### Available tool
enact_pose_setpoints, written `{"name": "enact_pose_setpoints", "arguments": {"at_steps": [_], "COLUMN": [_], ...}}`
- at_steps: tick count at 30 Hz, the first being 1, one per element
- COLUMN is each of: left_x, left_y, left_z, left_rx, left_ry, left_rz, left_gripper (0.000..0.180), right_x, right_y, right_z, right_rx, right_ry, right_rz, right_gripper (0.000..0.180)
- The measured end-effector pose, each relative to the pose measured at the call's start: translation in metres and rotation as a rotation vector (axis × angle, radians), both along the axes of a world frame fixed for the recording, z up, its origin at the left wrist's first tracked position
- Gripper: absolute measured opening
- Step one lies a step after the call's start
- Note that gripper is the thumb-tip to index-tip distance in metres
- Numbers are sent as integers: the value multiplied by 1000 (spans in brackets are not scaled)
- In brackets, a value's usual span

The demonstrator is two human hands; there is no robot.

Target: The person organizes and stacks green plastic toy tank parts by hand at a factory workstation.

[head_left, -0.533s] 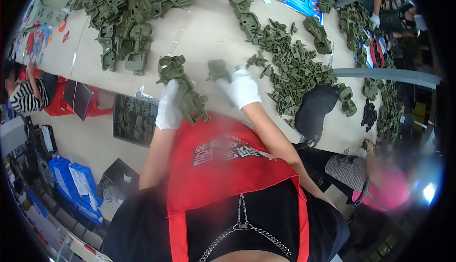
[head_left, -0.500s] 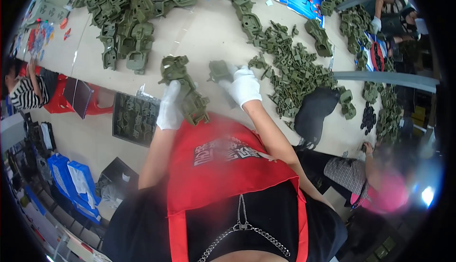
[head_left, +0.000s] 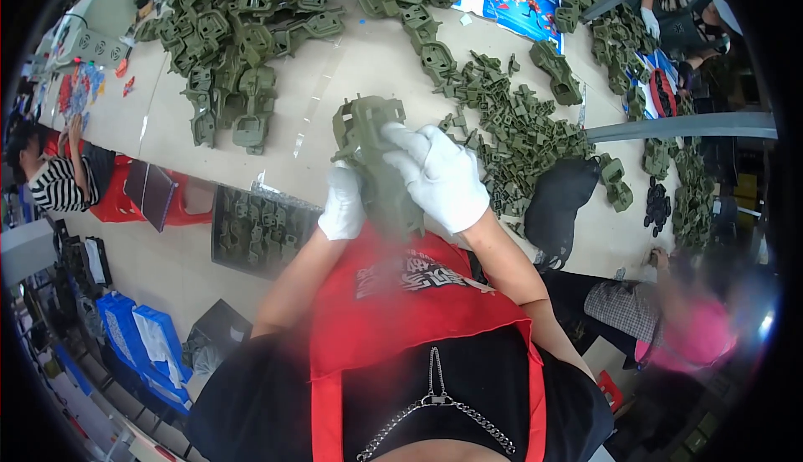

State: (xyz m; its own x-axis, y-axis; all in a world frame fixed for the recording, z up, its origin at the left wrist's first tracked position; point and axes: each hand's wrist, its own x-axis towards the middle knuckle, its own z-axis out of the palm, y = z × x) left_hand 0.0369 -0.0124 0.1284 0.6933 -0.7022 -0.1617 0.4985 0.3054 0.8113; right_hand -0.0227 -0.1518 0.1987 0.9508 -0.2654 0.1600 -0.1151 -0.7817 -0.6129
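Note:
Above the front of the table, an olive-green plastic toy vehicle body (head_left: pixel 378 161) is held lengthwise toward my apron, its lower end blurred. My left hand (head_left: pixel 342 201), in a white glove, is closed round its left side. From the right, my white-gloved right hand (head_left: pixel 447 176) presses its bent fingers against the body's upper right side. Whether a smaller part lies under those fingers is hidden. Just beyond my right hand spreads a heap of small green plastic parts (head_left: pixel 523 119).
More green vehicle bodies (head_left: pixel 251 39) are piled along the far side. A black bag-like object (head_left: pixel 559 202) lies right of the parts heap. A dark crate of green pieces (head_left: pixel 259 228) stands left, below the table edge. Other people (head_left: pixel 63 169) sit at left and right (head_left: pixel 661 320).
My right hand has brought a small blurred green piece leftward to the vehicle body, and that piece no longer shows separately. My left hand has moved right with the body, turning it more upright.

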Motion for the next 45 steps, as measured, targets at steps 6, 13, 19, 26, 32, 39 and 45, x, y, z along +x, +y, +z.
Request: {"name": "enact_pose_setpoints", "arguments": {"at_steps": [6, 13, 19, 26, 32, 39, 45], "left_x": [-1, 5, 21, 4, -6, 25, -9], "left_y": [1, -21, -11, -25, 57, 14, 18], "left_z": [7, 51, 22, 43, 43, 88, 85], "left_rx": [22, -13, -240, -187, 481, 720, 853], "left_ry": [-10, 53, 94, 87, -241, -511, -604], "left_rz": [-33, 120, 129, 320, -527, -925, -693], "left_gripper": [102, 55, 47, 57, 34, 77, 78], "right_x": [-1, 19, -20, -30, -35, -35, -71], "right_y": [-8, -1, -13, 7, -62, -31, -17], "right_z": [2, -5, -6, 6, 14, 38, -7], "right_rx": [-86, 696, 1061, 1286, 157, 389, 1198], "right_ry": [-121, -203, -42, -121, 221, 411, 64], "right_rz": [118, -81, -69, -18, 164, 346, 126], "right_gripper": [31, 35, 63, 59, 58, 71, 55]}}
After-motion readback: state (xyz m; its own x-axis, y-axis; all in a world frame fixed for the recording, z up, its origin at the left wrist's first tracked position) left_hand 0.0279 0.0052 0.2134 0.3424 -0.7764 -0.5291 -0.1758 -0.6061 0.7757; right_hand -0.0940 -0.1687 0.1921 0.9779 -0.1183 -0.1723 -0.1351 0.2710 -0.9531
